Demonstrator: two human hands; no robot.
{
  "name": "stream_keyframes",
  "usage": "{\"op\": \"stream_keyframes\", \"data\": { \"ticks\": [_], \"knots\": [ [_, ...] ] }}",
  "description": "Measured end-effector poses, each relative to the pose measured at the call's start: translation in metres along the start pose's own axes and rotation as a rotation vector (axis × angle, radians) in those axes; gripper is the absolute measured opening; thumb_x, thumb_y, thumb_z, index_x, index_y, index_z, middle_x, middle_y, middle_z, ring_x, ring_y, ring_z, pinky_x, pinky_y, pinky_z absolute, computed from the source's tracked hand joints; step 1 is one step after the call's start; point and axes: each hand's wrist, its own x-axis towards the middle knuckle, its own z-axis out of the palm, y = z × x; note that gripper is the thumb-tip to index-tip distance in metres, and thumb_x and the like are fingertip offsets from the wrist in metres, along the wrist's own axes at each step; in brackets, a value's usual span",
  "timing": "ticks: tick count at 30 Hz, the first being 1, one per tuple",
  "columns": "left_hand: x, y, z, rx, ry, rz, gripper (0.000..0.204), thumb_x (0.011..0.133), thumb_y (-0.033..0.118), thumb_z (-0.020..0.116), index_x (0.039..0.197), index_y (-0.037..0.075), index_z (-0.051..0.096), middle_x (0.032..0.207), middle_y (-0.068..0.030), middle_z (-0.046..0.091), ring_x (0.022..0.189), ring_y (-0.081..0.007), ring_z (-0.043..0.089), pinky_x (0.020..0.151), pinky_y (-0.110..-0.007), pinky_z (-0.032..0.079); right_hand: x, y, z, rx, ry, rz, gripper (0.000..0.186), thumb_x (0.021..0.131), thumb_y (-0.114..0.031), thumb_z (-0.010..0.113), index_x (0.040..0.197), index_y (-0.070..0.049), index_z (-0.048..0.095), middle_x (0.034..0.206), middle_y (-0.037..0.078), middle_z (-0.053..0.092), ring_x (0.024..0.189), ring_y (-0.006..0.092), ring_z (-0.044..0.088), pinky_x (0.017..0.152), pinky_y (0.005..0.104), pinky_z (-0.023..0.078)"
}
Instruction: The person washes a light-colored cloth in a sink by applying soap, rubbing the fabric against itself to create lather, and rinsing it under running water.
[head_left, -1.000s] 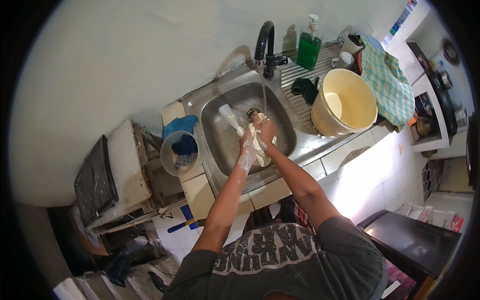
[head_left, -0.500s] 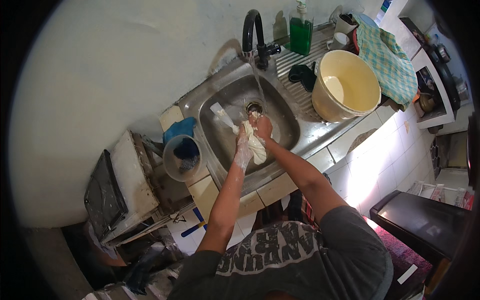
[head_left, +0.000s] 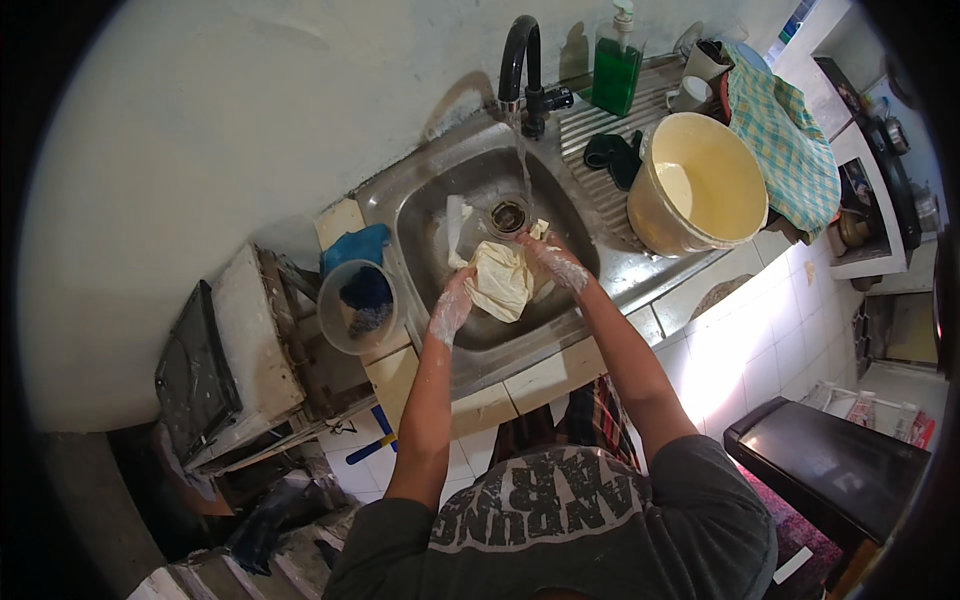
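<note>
A wet cream cloth [head_left: 500, 282] is spread between my hands, low in the steel sink [head_left: 420, 330]. My left hand [head_left: 455, 300] is closed on its left edge, suds over the back of the hand and wrist. On the other side, my right hand [head_left: 550, 258] grips the cloth's right side, with a small cream bit poking out past the fingers; those fingers are partly hidden. A pale strip [head_left: 457, 228] lies up the sink's left side beside the cloth; whether it joins the cloth I cannot tell. Water runs from the black faucet [head_left: 522, 60] near the drain [head_left: 507, 216].
A cream bucket [head_left: 700, 190] stands on the ribbed drainboard, near a green soap bottle [head_left: 617, 70], a dark cloth or sponge [head_left: 612, 155] and a white mug [head_left: 690, 95]. Left of the sink are a translucent tub [head_left: 335, 310] and a blue cloth [head_left: 355, 248].
My hands have moved apart, and the bunched cloth has opened out between them. The pale strip now stands more upright in the sink. The drain is more exposed.
</note>
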Motion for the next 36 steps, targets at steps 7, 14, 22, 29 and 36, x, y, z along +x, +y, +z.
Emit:
{"op": "stream_keyframes", "data": {
  "ticks": [7, 14, 22, 29, 36],
  "knots": [
    [-0.013, -0.007, 0.008, 0.213, 0.209, 0.003, 0.039, 0.088, 0.023, 0.049, 0.117, -0.003, 0.045, 0.115, -0.0084, 0.052, 0.106, -0.0186, 0.050, 0.092, -0.030, 0.040, 0.012, 0.016, -0.013, 0.032, -0.194, -0.097, 0.039, 0.086, -0.037, 0.053, 0.111, -0.007, 0.051, 0.087, 0.004, 0.057, 0.081, 0.0128, 0.052, 0.068, 0.0276, 0.044],
    [-0.029, -0.017, 0.047, 0.196, 0.255, 0.075, 0.046, 0.088, 0.033, 0.051, 0.123, 0.005, 0.042, 0.119, -0.0071, 0.050, 0.107, -0.0194, 0.051, 0.090, -0.033, 0.042, 0.031, 0.004, -0.001, 0.265, -0.002, 0.311, 0.069, 0.082, -0.065, 0.033, 0.112, -0.004, 0.047, 0.079, 0.007, 0.059, 0.075, 0.0157, 0.055, 0.065, 0.0343, 0.047],
    [-0.027, -0.025, 0.045, 0.099, 0.283, 0.061, 0.053, 0.087, 0.041, 0.049, 0.124, 0.005, 0.039, 0.119, -0.0085, 0.050, 0.106, -0.0205, 0.051, 0.090, -0.033, 0.043, 0.049, -0.009, 0.009, 0.282, 0.026, 0.245, 0.063, 0.083, -0.062, 0.037, 0.101, -0.004, 0.051, 0.066, 0.006, 0.057, 0.057, 0.0153, 0.055, 0.052, 0.0301, 0.047],
    [-0.035, -0.023, 0.051, 0.231, 0.333, 0.157, 0.051, 0.086, 0.040, 0.051, 0.121, 0.005, 0.043, 0.112, -0.0064, 0.051, 0.100, -0.0162, 0.052, 0.083, -0.030, 0.044, 0.007, 0.004, 0.003, 0.149, -0.059, 0.123, 0.027, 0.085, -0.029, 0.054, 0.077, -0.004, 0.059, 0.065, 0.001, 0.054, 0.059, 0.0109, 0.051, 0.054, 0.0253, 0.043],
    [-0.050, -0.017, 0.053, 0.223, 0.386, 0.192, 0.047, 0.085, 0.041, 0.052, 0.114, 0.005, 0.048, 0.108, -0.0054, 0.054, 0.096, -0.0157, 0.054, 0.082, -0.030, 0.046, -0.015, 0.002, -0.005, -0.061, -0.061, -0.002, 0.032, 0.086, -0.035, 0.050, 0.086, -0.004, 0.059, 0.074, 0.002, 0.057, 0.064, 0.0108, 0.054, 0.057, 0.0254, 0.043]
  ]
}}
